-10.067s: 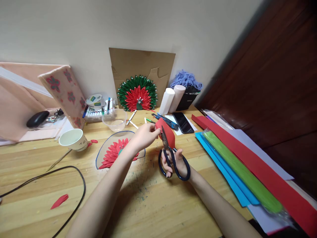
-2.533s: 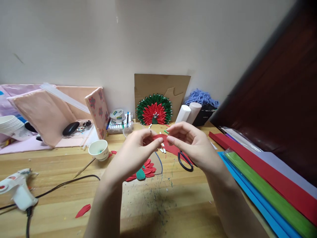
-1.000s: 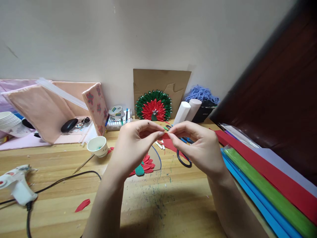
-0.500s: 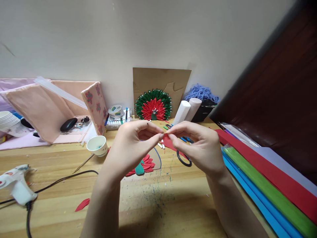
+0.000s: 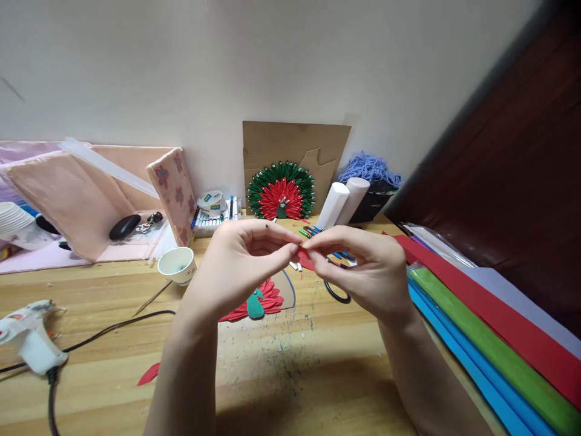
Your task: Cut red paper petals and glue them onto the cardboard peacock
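Between the forearms point(image 5: 188, 372) the tabletop point(image 5: 331, 333) leaves passage, while the glue gun point(image 5: 36, 345) and paper cup point(image 5: 180, 278) obstruct the left.

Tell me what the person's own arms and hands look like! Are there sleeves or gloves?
The left arm and right arm are bare as far as we can see: no sleeves. The left hand and right hand wear no gloves, and no rings or watch show. The left fingers have one tiny dark spot.
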### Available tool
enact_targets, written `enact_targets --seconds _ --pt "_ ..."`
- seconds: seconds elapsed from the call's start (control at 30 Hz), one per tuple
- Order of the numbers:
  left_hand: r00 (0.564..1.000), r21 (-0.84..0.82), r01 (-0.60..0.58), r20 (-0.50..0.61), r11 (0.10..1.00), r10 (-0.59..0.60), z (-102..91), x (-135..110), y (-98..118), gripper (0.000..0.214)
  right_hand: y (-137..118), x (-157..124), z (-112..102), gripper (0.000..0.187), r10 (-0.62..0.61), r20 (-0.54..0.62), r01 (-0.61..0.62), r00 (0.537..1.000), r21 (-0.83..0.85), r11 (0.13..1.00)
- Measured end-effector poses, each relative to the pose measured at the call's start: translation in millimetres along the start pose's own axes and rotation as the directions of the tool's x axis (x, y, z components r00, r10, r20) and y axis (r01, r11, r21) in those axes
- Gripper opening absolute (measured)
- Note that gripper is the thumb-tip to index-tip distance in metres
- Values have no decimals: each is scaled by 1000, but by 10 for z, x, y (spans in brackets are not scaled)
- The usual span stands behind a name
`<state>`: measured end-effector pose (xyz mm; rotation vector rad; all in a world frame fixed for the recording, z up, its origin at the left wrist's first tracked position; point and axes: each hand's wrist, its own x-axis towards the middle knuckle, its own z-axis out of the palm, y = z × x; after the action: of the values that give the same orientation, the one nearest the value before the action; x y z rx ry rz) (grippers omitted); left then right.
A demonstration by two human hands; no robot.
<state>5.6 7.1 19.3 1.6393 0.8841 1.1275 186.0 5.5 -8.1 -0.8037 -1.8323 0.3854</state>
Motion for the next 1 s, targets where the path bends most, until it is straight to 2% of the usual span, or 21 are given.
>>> enact_targets --seconds 0.27,0.43,0.7,0.87,1.0 --pt "999 23 -3 -44 1000 4 11 -7 8 7 -18 6 1 20 -63 -28 62 998 -38 997" --pt "998 66 -5 -59 998 9 11 -3 19 8 -8 4 0 18 48 -16 -46 999 94 994" --pt "996 125 -32 -80 992 42 27 -45 56 11 -9 44 -38 9 204 30 -204 978 285 937" --pt "991 156 -51 -111 986 69 37 -73 75 11 -32 59 -67 15 221 44 -223 974 330 917" --pt "989 151 -63 -120 986 82 45 -80 88 10 -56 53 -72 16 176 22 -175 984 303 937"
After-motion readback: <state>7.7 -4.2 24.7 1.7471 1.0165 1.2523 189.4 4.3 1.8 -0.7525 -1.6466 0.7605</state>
